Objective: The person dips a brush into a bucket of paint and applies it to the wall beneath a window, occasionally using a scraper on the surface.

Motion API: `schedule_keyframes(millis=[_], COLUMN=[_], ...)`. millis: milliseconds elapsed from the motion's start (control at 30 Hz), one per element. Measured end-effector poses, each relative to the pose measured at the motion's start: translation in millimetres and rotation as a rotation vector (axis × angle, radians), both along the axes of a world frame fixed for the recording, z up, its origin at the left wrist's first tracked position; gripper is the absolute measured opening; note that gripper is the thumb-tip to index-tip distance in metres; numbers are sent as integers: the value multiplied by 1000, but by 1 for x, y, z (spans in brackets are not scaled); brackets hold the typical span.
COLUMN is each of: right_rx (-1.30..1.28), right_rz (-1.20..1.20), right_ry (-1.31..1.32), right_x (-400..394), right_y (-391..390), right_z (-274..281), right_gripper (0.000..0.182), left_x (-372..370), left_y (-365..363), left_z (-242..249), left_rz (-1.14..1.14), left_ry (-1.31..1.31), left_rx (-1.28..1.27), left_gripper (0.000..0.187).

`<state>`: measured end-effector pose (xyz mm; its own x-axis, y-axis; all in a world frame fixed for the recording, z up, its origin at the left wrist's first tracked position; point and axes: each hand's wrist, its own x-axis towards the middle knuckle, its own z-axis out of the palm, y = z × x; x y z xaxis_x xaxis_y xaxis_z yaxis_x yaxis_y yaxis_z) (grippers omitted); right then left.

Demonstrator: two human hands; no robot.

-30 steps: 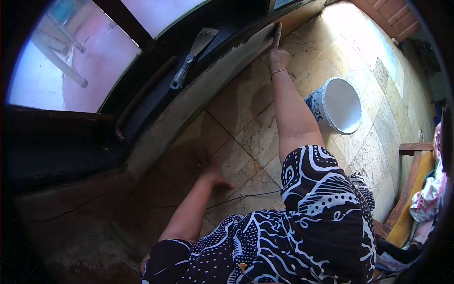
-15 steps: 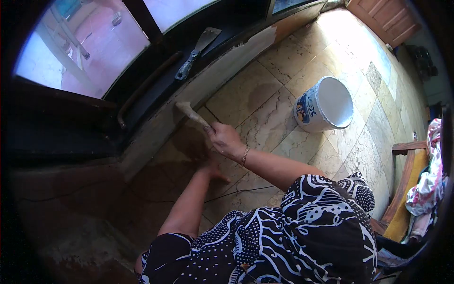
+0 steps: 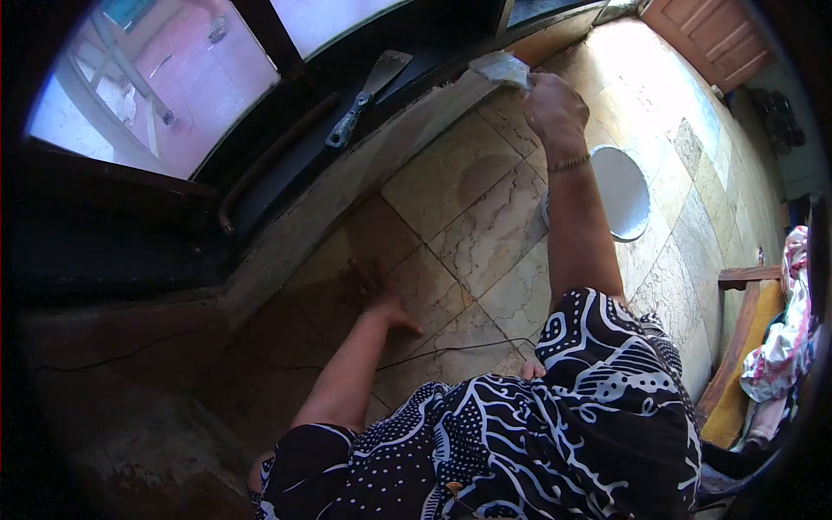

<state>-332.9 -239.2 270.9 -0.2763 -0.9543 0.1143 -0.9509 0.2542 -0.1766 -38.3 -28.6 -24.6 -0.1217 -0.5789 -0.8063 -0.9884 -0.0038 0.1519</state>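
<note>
Two bare hands of one person, at work beside a low wall, shown from near to far. Nearest is the black-and-white patterned clothing (image 3: 520, 433), with a thin dark cord (image 3: 459, 348) running across the tiled floor (image 3: 485, 251) just ahead of it. The left hand (image 3: 380, 303) is set on the floor in shadow, fingers apart, gripping nothing that I can see; it has kept its place over the last second. To the person's right stands a chair (image 3: 737, 373) with crumpled cloth (image 3: 771, 360) on it. Farther out, the bucket (image 3: 622, 195) shows its pale inside, its near side now partly covered by the right forearm; its contents I cannot make out. Along the dark ledge (image 3: 438, 62) lie a thin brown bar (image 3: 276, 149) and a scraper (image 3: 362, 102), neither touched. The right hand (image 3: 556, 108) is clamped on a pale brush (image 3: 501, 69). Half a second ago the brush was at the nearer stretch of the low wall (image 3: 299, 217); now it is at the farther stretch, by the wall's upper edge, though contact cannot be told. As I judge it, the working spot has shifted down the wall. Farthest off is a wooden door (image 3: 706, 39).
</note>
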Motion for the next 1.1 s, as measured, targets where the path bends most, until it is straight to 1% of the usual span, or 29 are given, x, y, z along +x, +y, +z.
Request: schedule_keyframes(millis=[33,133,167,233,267,333,367,400,433,467,533,567,600,633,700,767,833,867,900,967,1033,1100], right_rx=[-12,8,12,-163,-163,-211,-139,-69,-69,-23,27,53,78,82,-88,-16,24,64,64,-294,-158,102], right_rz=[-55,-29,-30,52,52,235,251,267,267,287,312,381,451,453,422,180,147,118,118,543,623,525], right_ry=[-4,54,58,123,127,177,153,130,133,95,57,28,1,2,96,40,59,75,75,226,155,44], right_x=[0,5,8,19,24,38,51,65,73,80,86,86,86,76,45,32,30,31,35,50,80,111], right_y=[-10,-21,-21,-16,-13,0,7,16,26,35,52,61,65,61,41,15,-1,-5,-2,18,47,72], right_z=[-2,-10,-14,-20,-24,-27,-28,-27,-25,-23,-11,0,6,5,6,11,12,9,-2,-28,-21,-10], right_gripper=[24,24,24,20,20,20,19,19,19,20,22,23,24,24,25,26,25,24,24,19,15,18], left_x=[2,7,7,5,2,-3,-2,1,1,4,5,2,-5,-9,-11,-11,-6,0,6,8,5,3], left_y=[-2,-9,-8,-7,-6,-5,0,7,9,6,-4,-5,-6,-6,-8,-8,-9,-7,-3,-2,-8,-4], left_z=[-3,-7,-7,10,14,18,7,-14,-16,-19,6,13,19,22,27,28,24,10,-14,-19,7,9], left_rz=[-17,-55,-55,-11,-12,27,25,18,13,16,36,34,17,1,-10,-27,117,118,131,146,138,171], left_ry=[21,102,106,130,133,110,113,104,94,95,234,234,150,67,59,50,134,134,156,182,182,160], left_rx=[51,213,217,162,163,101,102,-80,-263,-265,22,27,49,71,94,113,190,188,183,180,226,214], left_gripper=[116,110,110,109,109,115,115,119,122,122,129,129,130,131,132,133,135,135,136,137,139,138])
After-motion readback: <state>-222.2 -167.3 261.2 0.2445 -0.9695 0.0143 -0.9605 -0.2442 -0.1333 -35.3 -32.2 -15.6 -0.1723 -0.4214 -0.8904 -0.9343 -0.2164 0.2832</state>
